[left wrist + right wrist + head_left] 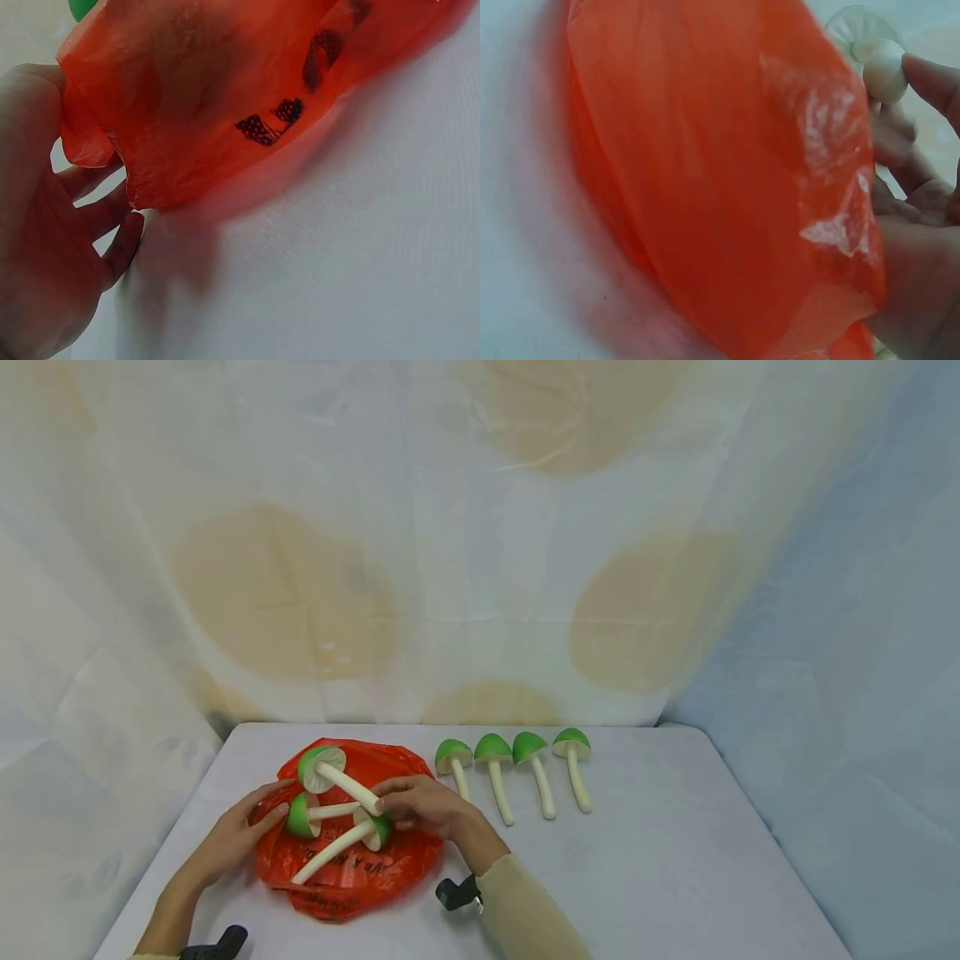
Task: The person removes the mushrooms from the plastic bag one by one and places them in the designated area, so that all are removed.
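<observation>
Three toy mushrooms with green caps and white stems lie over a red plastic bag (405, 860). My right hand (423, 806) pinches the stem end of the upper mushroom (348, 785) between thumb and fingers; that pinched white stem end (886, 71) also shows in the right wrist view. Below it are a second mushroom (302, 816), its cap near my left thumb, and a third mushroom (337, 852) with its stem slanting down left. My left hand (236, 835) rests at the bag's left edge, thumb and fingers spread apart. In the left wrist view the bag hides some of its fingertips.
Several more green-capped mushrooms (495, 777) stand in a row right of the bag, caps toward the table's back edge. The white table (660, 860) is enclosed by a spotted curtain (465, 568) behind and at the sides.
</observation>
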A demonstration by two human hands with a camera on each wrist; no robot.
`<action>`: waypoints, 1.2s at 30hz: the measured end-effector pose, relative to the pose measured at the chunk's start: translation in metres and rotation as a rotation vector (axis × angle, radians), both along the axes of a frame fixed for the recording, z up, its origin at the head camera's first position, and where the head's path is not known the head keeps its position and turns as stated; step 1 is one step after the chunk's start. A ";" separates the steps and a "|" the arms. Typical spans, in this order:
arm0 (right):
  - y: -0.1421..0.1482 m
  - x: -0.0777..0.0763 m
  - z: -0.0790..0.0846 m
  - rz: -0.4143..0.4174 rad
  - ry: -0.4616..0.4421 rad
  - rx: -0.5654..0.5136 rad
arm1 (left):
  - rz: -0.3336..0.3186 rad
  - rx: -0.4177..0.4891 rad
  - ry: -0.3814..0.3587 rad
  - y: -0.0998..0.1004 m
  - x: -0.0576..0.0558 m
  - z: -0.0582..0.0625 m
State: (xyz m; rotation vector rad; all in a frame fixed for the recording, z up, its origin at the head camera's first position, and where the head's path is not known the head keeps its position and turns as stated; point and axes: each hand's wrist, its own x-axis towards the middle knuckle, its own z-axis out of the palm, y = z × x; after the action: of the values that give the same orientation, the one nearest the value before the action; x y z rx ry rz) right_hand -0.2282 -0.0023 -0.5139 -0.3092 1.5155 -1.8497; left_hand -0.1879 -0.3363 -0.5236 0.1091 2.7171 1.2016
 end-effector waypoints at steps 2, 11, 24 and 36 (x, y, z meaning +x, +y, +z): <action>0.001 0.000 -0.001 0.002 -0.013 -0.022 | 0.000 0.002 0.008 0.000 -0.001 -0.001; 0.010 0.002 -0.003 0.025 0.006 -0.049 | 0.006 -0.004 -0.013 0.000 -0.001 -0.002; 0.033 0.003 0.001 0.035 0.102 -0.128 | -0.003 -0.006 -0.004 0.000 -0.004 -0.004; 0.073 0.003 -0.004 0.063 0.180 -0.084 | -0.017 0.010 0.010 0.000 -0.004 -0.003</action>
State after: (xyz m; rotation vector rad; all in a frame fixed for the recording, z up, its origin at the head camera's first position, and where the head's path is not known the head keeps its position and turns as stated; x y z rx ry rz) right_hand -0.2255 0.0703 -0.5183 -0.5697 1.5304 -1.8799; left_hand -0.1917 -0.3359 -0.5264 0.1392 2.7141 1.2131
